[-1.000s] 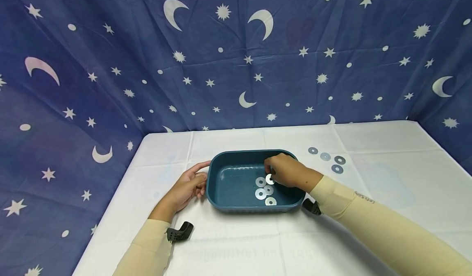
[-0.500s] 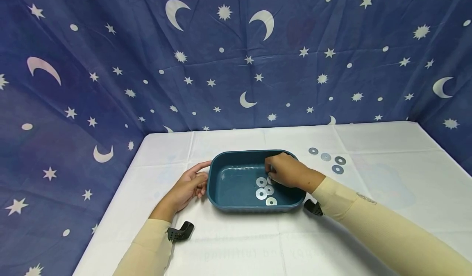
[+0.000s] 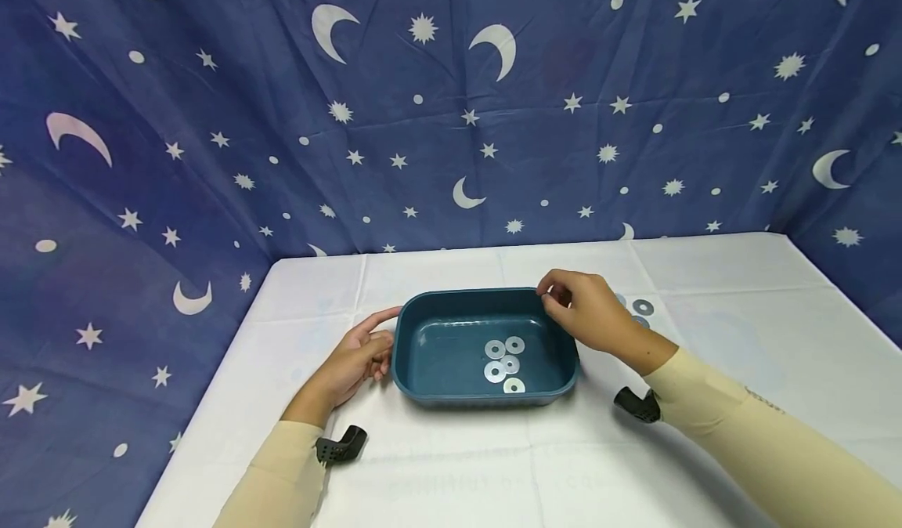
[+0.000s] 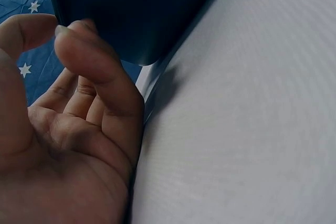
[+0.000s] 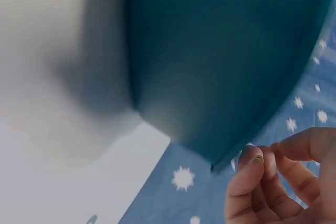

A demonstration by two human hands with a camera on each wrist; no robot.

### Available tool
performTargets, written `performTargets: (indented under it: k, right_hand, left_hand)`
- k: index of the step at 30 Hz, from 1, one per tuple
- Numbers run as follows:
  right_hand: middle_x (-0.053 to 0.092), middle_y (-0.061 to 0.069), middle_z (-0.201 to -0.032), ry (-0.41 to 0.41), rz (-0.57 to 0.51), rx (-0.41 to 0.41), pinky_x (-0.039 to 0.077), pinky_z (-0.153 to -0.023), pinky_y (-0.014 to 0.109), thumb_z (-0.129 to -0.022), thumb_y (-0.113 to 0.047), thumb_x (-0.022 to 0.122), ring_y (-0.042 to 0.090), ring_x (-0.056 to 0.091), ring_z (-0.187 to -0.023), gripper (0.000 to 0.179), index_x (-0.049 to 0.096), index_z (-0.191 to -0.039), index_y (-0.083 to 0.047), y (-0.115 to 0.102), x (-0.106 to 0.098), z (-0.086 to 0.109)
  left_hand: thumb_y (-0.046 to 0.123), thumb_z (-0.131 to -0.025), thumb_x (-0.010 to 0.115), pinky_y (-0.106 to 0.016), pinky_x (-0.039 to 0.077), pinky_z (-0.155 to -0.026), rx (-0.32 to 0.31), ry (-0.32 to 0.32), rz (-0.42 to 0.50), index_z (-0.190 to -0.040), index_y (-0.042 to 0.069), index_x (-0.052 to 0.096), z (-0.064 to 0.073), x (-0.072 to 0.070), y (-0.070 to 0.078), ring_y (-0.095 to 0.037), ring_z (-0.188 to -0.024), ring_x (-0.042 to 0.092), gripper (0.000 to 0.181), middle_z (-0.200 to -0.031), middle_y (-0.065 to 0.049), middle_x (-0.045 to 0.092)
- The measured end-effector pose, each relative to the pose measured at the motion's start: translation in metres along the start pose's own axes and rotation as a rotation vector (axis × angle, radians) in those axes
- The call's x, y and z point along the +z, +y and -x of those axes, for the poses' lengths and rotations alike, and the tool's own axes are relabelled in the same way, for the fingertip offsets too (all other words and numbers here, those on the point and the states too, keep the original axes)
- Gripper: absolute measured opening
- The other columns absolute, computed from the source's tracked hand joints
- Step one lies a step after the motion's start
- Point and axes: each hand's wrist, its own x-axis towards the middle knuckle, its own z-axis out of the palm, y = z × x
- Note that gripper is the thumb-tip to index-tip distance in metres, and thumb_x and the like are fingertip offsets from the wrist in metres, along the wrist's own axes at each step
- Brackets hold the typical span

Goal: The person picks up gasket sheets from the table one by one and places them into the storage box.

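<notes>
Several flat metal washers point(image 3: 510, 364) lie together on the floor of a dark teal rectangular tub point(image 3: 437, 395). My left hand point(image 3: 352, 363) is at the tub's left end, its index finger reaching to the rim and the other fingers bent loosely; the left wrist view shows nothing held in the palm. At the far right corner of the tub is my right hand point(image 3: 588, 309), just above the rim, with fingers loosely bent. No washer shows between those fingertips in the right wrist view point(image 5: 278, 182).
More washers point(image 3: 643, 307) lie on the white-covered table point(image 3: 451, 465) to the right of the tub, partly hidden behind the right hand. A blue curtain point(image 3: 395, 105) with moons and stars hangs behind and beside the table.
My right hand has risen out of the tub and moved right to its far corner, leaving a washer among the others inside. The left hand stays at the rim.
</notes>
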Motion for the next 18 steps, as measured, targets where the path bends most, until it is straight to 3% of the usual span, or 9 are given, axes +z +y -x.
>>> performTargets:
  k: [9, 18]
  right_hand:
    - [0.064, 0.003, -0.076, 0.076, -0.030, 0.065, 0.045, -0.052, 0.026, -0.093, -0.004, 0.059, 0.015, 0.055, -0.062, 0.013, 0.070, -0.100, -0.009, 0.029, -0.025, 0.029]
    - [0.061, 0.018, -0.083, 0.072, -0.112, 0.248, 0.054, -0.048, 0.031, -0.097, -0.008, 0.056, 0.015, 0.058, -0.053, 0.015, 0.065, -0.107, -0.002, 0.058, -0.039, 0.047]
  left_hand:
    - [0.019, -0.103, 0.054, -0.017, 0.045, -0.050, 0.002, 0.003, -0.002, -0.155, 0.012, 0.030, 0.001, -0.001, -0.001, -0.005, -0.057, 0.050, 0.058, -0.072, 0.005, 0.055]
    - [0.018, -0.104, 0.052, -0.017, 0.045, -0.050, 0.006, 0.005, -0.015, -0.155, 0.010, 0.030, 0.001, 0.000, -0.001, -0.005, -0.057, 0.051, 0.057, -0.073, 0.005, 0.055]
